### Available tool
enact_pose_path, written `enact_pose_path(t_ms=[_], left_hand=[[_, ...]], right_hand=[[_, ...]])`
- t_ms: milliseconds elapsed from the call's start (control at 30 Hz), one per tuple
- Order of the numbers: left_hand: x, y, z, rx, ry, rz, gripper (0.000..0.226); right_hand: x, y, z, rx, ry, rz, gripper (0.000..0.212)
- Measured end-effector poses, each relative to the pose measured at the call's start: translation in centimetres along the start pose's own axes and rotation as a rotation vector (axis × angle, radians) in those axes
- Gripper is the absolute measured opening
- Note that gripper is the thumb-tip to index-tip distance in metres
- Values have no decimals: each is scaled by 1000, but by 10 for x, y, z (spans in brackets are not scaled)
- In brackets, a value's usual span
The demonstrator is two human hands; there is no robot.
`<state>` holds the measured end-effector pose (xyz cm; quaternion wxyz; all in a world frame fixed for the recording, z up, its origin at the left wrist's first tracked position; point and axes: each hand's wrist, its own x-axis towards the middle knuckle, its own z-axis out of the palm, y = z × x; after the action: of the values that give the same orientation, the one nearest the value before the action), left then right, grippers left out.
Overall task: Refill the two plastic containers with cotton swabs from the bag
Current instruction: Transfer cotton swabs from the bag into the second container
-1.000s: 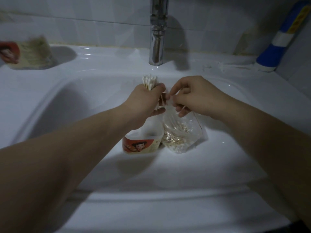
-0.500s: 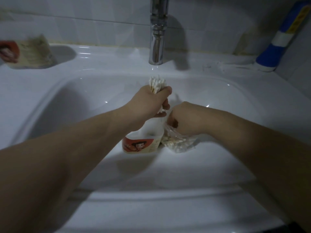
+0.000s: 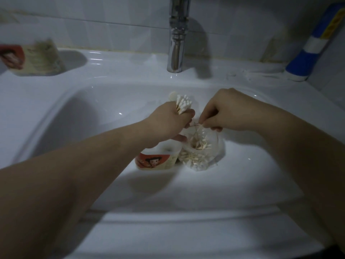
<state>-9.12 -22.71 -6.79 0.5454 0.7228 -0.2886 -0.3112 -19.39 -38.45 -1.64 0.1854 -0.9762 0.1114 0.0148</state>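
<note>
My left hand (image 3: pixel 168 124) is closed around a bunch of cotton swabs (image 3: pixel 183 105), their white tips sticking up above my fist. Just below it, a plastic container (image 3: pixel 155 160) with a red cartoon label stands in the sink basin. Beside it on the right lies a clear bag (image 3: pixel 200 154) with several swabs inside. My right hand (image 3: pixel 229 113) pinches a few swabs at the bag's mouth, close to my left hand. A second labelled container (image 3: pixel 31 58) sits on the sink's back left ledge, blurred.
The white sink (image 3: pixel 186 193) holds the container and bag. A chrome tap (image 3: pixel 177 40) rises behind my hands. A blue and white bottle (image 3: pixel 309 51) leans against the tiled wall at the back right.
My right hand has come up out of the bag with a few swabs pinched in its fingers. My left hand has kept its bunch and stayed over the container.
</note>
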Motion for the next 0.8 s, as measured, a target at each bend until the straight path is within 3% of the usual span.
enact_pose_path(t_ms=[367,533,667,800], left_hand=[[-6,4,-1,-91,-163,108,12],[-6,7,1,-197,-135,106,12],[-6,12,-1,-283,-49,85,19],[-6,16,-3,-376,-62,63,31]], right_hand=[[1,3,1,424,149,-40,19],[4,-1,5,718,216,19,23],[3,-1,7,683,48,105,36],[2,-6,17,708,-109,120,18]])
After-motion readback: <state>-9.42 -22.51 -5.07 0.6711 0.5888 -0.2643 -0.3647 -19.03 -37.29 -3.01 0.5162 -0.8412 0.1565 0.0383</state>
